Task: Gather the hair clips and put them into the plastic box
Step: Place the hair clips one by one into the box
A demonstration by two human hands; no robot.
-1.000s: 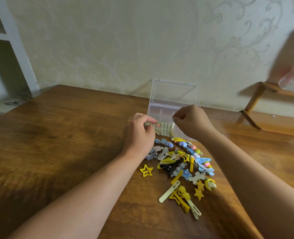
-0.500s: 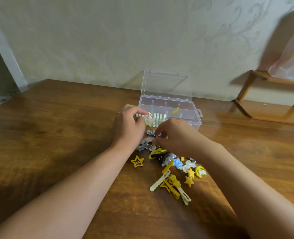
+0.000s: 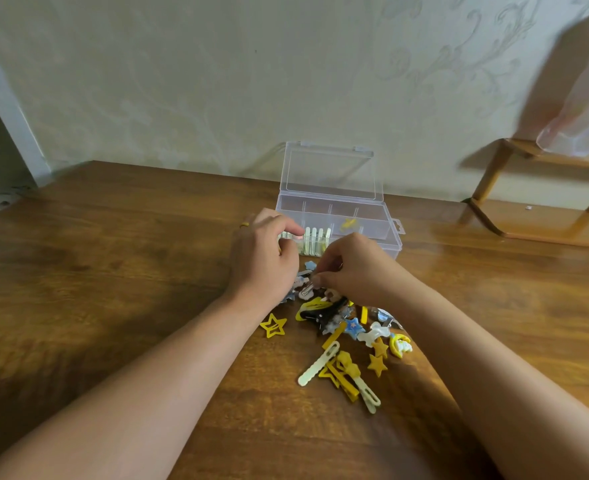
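A right hand (image 3: pixel 352 268) pinches a small pale clip (image 3: pixel 307 289) at the heap's far edge (left hand (image 3: pixel 265 261) curled beside it, grip unclear), the open plastic box (image 3: pixel 338 220) just beyond, the remaining hair clips (image 3: pixel 348 337) nearer.

Clear plastic box (image 3: pixel 372 216), lid upright and open, holds a row of pale clips (image 3: pixel 315 239) and one yellow clip (image 3: pixel 348 224). Mixed yellow, blue and white hair clips (image 3: pixel 348 341) lie heaped just before it.
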